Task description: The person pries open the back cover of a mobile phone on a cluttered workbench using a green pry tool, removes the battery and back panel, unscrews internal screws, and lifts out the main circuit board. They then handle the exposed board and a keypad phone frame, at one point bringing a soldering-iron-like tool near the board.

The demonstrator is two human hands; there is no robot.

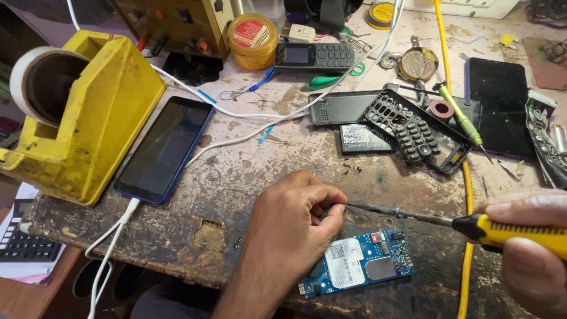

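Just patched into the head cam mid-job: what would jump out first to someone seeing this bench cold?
Front and centre, the left hand pinches the tip of a yellow-handled screwdriver held by the right hand, just above a bare blue circuit board at the bench's near edge. At far left stands a big yellow tape dispenser, with a dark smartphone on a white cable beside it.

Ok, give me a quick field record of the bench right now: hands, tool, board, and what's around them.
left hand: fingers pinched at the tip of the soldering iron
right hand: grips the yellow handle of the soldering iron
circuit board: blue, flat on the bench just below the iron's tip
smartphone: dark screen, white cable plugged in, left of the hands
keypad frame: black, lying loose behind the hands
screwdriver: green, resting beside the frame
tape dispenser: yellow, far left
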